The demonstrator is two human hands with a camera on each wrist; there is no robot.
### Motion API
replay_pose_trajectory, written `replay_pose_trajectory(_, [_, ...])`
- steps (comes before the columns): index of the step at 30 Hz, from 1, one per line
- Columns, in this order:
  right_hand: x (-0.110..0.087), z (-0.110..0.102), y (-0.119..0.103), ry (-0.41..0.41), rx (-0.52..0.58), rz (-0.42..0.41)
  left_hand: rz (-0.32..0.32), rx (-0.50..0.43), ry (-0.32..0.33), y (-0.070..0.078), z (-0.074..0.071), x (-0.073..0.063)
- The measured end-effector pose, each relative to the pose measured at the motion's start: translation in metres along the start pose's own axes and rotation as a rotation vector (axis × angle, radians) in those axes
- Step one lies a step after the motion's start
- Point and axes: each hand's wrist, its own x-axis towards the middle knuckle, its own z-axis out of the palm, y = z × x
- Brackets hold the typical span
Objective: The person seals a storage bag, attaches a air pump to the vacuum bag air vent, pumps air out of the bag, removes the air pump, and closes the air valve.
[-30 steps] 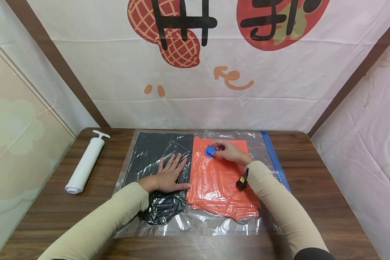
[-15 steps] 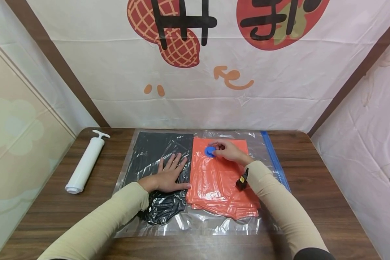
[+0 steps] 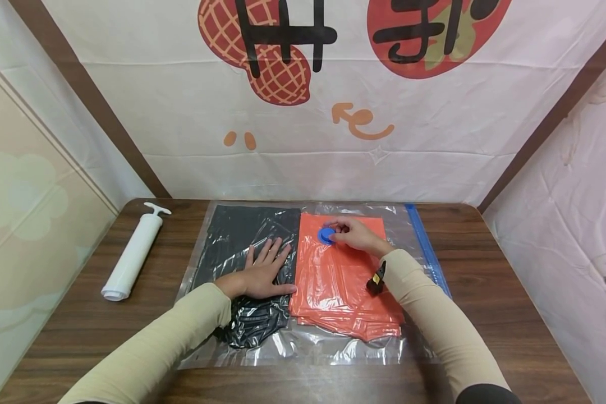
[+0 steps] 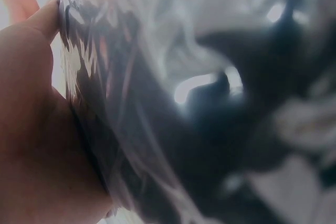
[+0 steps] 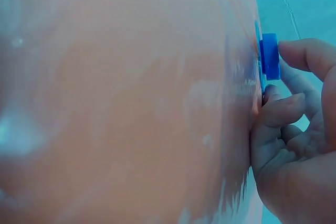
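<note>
A clear vacuum storage bag [image 3: 313, 350] lies flat, with a folded black item [image 3: 247, 224] in its left half and a folded orange-red one [image 3: 328, 280] in its right half. Fingers spread, my left hand [image 3: 260, 279] rests on the bag over the black item. My right hand [image 3: 357, 234] holds the round blue valve cap [image 3: 326, 235] over the orange item, fingers curled at its right edge. In the right wrist view the cap [image 5: 271, 56] stands out from the bag's surface, with fingertips right at it. The left wrist view is mostly shiny dark plastic [image 4: 157, 129].
A white hand pump [image 3: 133, 255] with a T-handle lies on the brown wooden table [image 3: 485, 292], left of the bag. A blue zip strip [image 3: 426, 247] runs down the bag's right edge. Behind the table hangs a printed cloth [image 3: 303, 174].
</note>
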Motion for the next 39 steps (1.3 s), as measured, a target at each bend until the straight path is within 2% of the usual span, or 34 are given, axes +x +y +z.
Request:
replay_pose_trajectory(11, [0.0013,-0.0004,-0.001,0.017,-0.017,0.072,-0.005,0.0,0.003,0.0004,-0.0007,0.0006])
replay_pose_trajectory(20, [0.0003,-0.0019,-0.0004,-0.021,0.008,-0.006,-0.011,0.006,0.012,0.0017,-0.0017,-0.0004])
replay_pose_trajectory(27, [0.0001,-0.0003,-0.0019,0.009,-0.026,0.046,-0.006,0.004,0.016,0.0014,-0.0008,-0.0005])
replay_pose_trajectory(34, [-0.0012,-0.0006,-0.0007,-0.005,-0.002,-0.001,-0.001,-0.002,0.014,0.0005,-0.0001,-0.001])
replay_pose_trajectory(39, [-0.0004,0.0006,0.0004,0.003,-0.008,0.001,0.003,-0.007,0.018,-0.0001,0.0009,-0.0004])
